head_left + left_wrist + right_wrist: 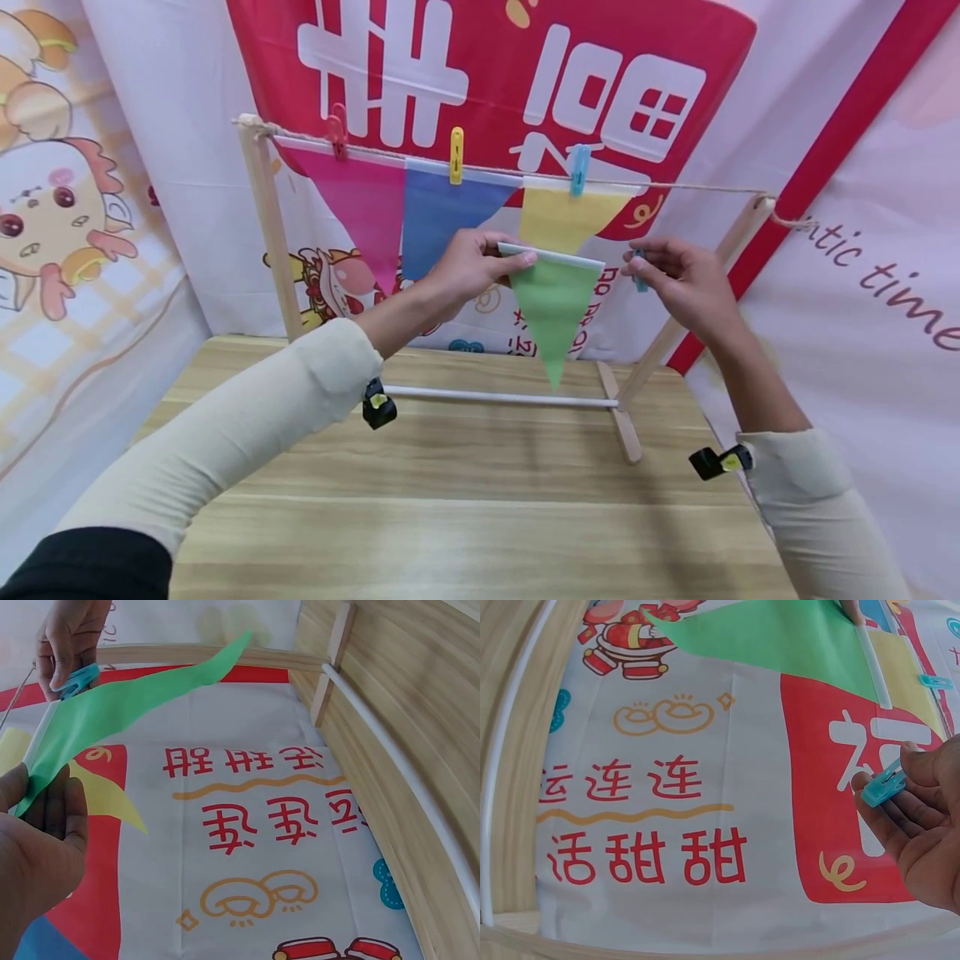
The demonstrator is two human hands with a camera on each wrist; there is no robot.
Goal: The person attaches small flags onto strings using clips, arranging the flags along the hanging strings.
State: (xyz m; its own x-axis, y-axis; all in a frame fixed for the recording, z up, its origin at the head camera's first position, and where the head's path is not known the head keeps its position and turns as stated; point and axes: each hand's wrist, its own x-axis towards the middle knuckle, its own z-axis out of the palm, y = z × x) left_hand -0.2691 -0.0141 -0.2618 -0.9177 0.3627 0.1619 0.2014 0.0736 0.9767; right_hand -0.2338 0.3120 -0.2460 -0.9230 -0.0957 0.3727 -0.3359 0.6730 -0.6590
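Note:
My left hand pinches the top left corner of a green triangular pennant, which hangs point down in front of the yellow pennant. To its right, my right hand holds a teal clothespin between thumb and fingers, also plain in the right wrist view. Behind the hands, a string carries pink, blue and yellow pennants. A red clothespin, a yellow clothespin and a blue clothespin clip them on. The green pennant is apart from the string.
Wooden posts, one left and one right, bear the string. A white rod runs low between them, and a wooden foot sits at the right. The wooden table lies below; a printed cloth stands behind.

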